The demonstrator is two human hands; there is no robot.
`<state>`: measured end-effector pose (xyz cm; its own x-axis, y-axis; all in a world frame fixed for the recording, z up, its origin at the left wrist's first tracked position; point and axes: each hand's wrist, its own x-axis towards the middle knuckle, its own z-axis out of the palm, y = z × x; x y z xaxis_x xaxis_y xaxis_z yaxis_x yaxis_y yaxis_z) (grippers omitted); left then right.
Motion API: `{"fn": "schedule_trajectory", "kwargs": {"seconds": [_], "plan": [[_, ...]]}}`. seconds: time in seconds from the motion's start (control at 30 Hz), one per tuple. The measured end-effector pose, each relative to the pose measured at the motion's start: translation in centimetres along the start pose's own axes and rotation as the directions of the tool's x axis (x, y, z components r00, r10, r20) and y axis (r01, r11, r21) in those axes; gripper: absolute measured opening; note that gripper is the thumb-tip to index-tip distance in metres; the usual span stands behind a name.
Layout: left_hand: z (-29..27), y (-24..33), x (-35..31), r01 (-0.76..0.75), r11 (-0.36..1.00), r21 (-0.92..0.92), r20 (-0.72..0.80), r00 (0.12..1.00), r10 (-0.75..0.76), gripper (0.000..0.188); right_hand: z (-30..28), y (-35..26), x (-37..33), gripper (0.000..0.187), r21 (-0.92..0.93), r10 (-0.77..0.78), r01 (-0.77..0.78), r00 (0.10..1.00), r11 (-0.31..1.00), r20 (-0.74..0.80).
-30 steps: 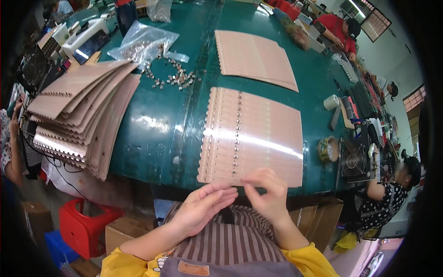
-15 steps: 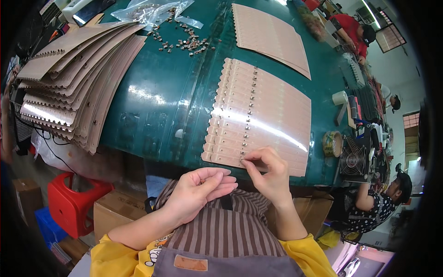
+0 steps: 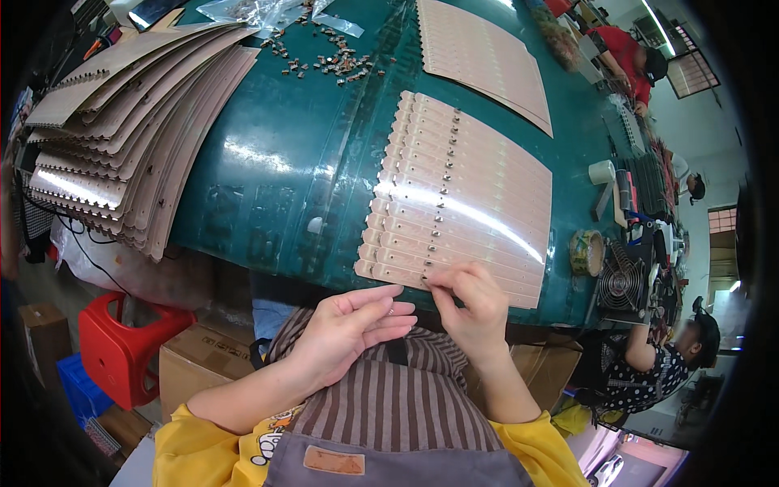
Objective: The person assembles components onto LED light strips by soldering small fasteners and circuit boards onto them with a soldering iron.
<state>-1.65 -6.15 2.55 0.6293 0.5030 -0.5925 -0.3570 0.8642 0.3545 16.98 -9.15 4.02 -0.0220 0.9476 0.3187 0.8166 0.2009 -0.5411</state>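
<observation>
In front of me on the green table lies a pinkish-tan panel (image 3: 495, 191) with a scalloped left edge and scored strips. A column of small metal parts (image 3: 442, 191) runs across it from far to near. My right hand (image 3: 472, 307) pinches at the column's near end, thumb and forefinger closed on a small metal part (image 3: 425, 279) at the panel surface. Left of it, just off the table's near edge, my left hand (image 3: 349, 329) is half cupped, palm turned up, thumb against the fingers. A tiny glint shows by its fingertips; what it holds is mostly hidden.
More panels (image 3: 487, 65) lie beyond. Loose metal parts (image 3: 341, 63) are scattered near a clear plastic bag (image 3: 251, 15). A fanned stack of panels (image 3: 138, 138) overhangs the table's left side. Tape roll (image 3: 586, 252) and fan (image 3: 621, 284) sit right; a red stool (image 3: 122, 349) stands lower left.
The view has shifted slightly, so the table sits a little higher. My right hand stays at the column's near end, its fingers lowered slightly. The left hand remains cupped.
</observation>
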Motion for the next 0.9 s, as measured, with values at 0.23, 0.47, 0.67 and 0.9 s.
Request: {"fn": "schedule_trajectory", "kwargs": {"seconds": [0.23,0.47,0.67,0.9], "plan": [[0.2,0.1,0.1,0.017,1.000,0.012,-0.006,1.000,-0.017,0.031,-0.2,0.1,-0.3,0.019,0.225,0.172,-0.166,0.985,0.960,-0.004],[0.2,0.0,0.3,0.023,1.000,0.007,-0.015,1.000,-0.023,0.031,0.6,-0.3,-0.1,0.017,0.194,0.174,-0.165,0.984,0.967,-0.031],[0.3,-0.1,0.5,0.030,1.000,0.003,-0.033,0.999,-0.030,0.031,0.9,0.4,-0.3,0.019,0.142,0.102,-0.093,0.993,0.986,-0.057],[0.7,0.1,0.4,0.044,0.999,0.012,-0.080,0.996,-0.042,0.030,0.4,1.1,-1.0,0.020,0.178,0.088,-0.072,0.992,0.981,-0.086]]}}
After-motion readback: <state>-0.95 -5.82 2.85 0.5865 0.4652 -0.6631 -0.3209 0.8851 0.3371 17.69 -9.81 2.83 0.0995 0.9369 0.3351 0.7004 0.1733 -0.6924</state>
